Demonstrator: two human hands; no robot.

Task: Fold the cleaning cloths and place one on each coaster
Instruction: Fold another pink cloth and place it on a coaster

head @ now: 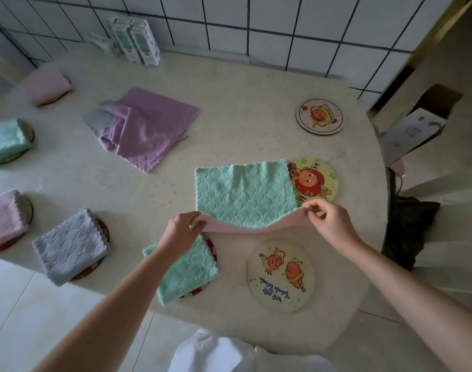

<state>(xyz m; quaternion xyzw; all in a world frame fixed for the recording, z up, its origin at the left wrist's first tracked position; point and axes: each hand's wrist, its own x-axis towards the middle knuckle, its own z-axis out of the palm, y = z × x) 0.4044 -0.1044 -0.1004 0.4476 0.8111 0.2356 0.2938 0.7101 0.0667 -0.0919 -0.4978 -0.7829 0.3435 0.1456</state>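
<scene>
A mint-green cloth (240, 194) with a pink underside lies spread on the table; its near edge is lifted. My left hand (182, 229) pinches the near left corner and my right hand (330, 220) pinches the near right corner. The cloth's far right edge overlaps a yellow cartoon coaster (316, 181). A bare coaster (281, 275) lies below my right hand, another bare coaster (320, 116) sits at the far right. A folded mint cloth (189, 272) rests on a coaster under my left wrist. A purple cloth pile (146, 127) lies unfolded at the back.
Folded cloths on coasters line the left side: a grey-blue cloth (68, 245), a pink cloth (3, 218), a mint cloth (5, 140) and a pink cloth (45, 83). Cartons (138, 41) stand by the tiled wall. An open cardboard box (419, 122) sits off the right edge.
</scene>
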